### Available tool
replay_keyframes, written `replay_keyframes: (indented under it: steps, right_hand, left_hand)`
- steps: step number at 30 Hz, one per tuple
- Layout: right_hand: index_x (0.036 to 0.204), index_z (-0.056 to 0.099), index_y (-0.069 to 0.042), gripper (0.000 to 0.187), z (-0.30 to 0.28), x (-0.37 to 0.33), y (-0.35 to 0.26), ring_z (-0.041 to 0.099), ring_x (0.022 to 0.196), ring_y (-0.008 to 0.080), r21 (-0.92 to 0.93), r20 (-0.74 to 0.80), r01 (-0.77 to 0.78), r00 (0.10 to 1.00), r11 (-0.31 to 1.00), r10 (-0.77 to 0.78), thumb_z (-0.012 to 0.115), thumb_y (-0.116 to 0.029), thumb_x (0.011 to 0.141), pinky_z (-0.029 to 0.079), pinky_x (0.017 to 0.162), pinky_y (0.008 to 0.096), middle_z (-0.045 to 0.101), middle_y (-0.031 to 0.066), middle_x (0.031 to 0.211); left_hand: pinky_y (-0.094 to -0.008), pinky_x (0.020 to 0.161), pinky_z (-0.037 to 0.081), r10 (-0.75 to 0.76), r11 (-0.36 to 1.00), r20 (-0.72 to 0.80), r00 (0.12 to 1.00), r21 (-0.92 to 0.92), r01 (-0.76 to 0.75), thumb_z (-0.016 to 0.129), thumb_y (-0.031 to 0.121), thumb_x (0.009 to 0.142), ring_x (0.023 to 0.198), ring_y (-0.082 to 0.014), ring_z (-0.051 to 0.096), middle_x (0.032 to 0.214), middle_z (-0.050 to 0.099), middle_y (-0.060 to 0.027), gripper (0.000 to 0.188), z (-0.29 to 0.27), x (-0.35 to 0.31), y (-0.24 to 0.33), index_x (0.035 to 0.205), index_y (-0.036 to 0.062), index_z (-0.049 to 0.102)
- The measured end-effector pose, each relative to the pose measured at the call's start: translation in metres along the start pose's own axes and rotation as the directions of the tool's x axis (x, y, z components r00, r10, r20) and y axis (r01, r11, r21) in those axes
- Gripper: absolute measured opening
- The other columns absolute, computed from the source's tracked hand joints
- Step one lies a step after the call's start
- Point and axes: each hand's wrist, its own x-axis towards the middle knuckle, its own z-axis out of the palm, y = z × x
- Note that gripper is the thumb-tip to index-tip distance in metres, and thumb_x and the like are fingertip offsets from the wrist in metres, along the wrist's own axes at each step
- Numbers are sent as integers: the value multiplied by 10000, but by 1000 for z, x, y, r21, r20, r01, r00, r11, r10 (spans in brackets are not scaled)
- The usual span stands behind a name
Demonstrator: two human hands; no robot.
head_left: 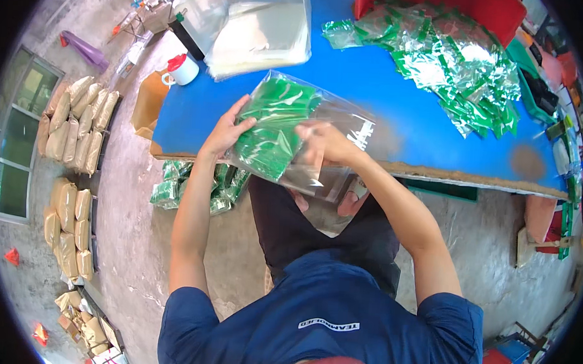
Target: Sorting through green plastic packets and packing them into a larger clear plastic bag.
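Note:
A clear plastic bag (339, 114) with a stack of green packets (277, 126) inside lies tilted at the table's near edge, partly hanging over it. My left hand (227, 128) grips the bag's left side, thumb on top and fingers along the edge. Over the bag's right part is my right hand (329, 144), its fingers smeared by motion next to the green packets. Whether those fingers hold the plastic I cannot tell.
On the blue table (361, 74) are a pile of clear bags (259, 37), a white mug (181, 70) with a red lid, and a heap of green packets (459, 72) before a red bin (481, 18). Bundled green packs (200, 188) sit below the table's left edge.

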Motion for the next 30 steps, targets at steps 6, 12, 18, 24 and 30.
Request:
replay_keyframes:
  steps: [6, 12, 18, 24, 30]
  right_hand:
    - [782, 679, 30, 454, -8, 46, 33, 642, 518, 195, -207, -480, 112, 854, 972, -200, 602, -367, 987, 500, 507, 384, 653, 130, 627]
    - [790, 691, 35, 390, 15, 35, 26, 684, 619, 189, 161, -641, 116, 767, 980, 15, 640, -311, 963, 516, 552, 374, 687, 182, 676]
    - [1012, 656, 54, 431, 2, 8, -23, 638, 568, 144, 52, -402, -4, 915, 999, 24, 533, -359, 1020, 501, 503, 297, 681, 117, 711]
    - [1197, 600, 67, 447, 11, 16, 26, 718, 802, 203, -666, 170, 233, 972, 709, -160, 490, -335, 1036, 579, 626, 316, 716, 187, 916]
    - [1410, 433, 31, 455, 22, -76, 7, 723, 898, 211, 385, 459, -267, 886, 883, 68, 514, -224, 1043, 605, 753, 312, 683, 176, 1140]
  left_hand:
    - [-351, 1140, 362, 48, 962, 14, 999, 269, -50, 787, 216, 879, 1384, -257, 451, 1517, 456, -200, 797, 16, 12, 6, 1511, -36, 373]
    - [-361, 1159, 340, 81, 955, -55, 995, 289, -62, 788, 226, 870, 1413, -283, 431, 1522, 447, -226, 811, 22, 18, 1, 1509, -41, 368]
    - [-370, 1163, 339, 119, 941, -3, 993, 318, -112, 734, 248, 924, 1418, -272, 417, 1543, 427, -199, 752, 13, 3, 2, 1529, 3, 361]
    - [-426, 1170, 331, 207, 743, 143, 968, 621, -251, 723, 408, 912, 1444, -370, 375, 1570, 362, -231, 648, 21, 17, 7, 1477, 176, 507]
    - [-491, 1207, 245, 299, 437, 184, 936, 846, -306, 638, 463, 949, 1475, -392, 302, 1617, 298, -179, 671, 43, 9, 32, 1523, 184, 432]
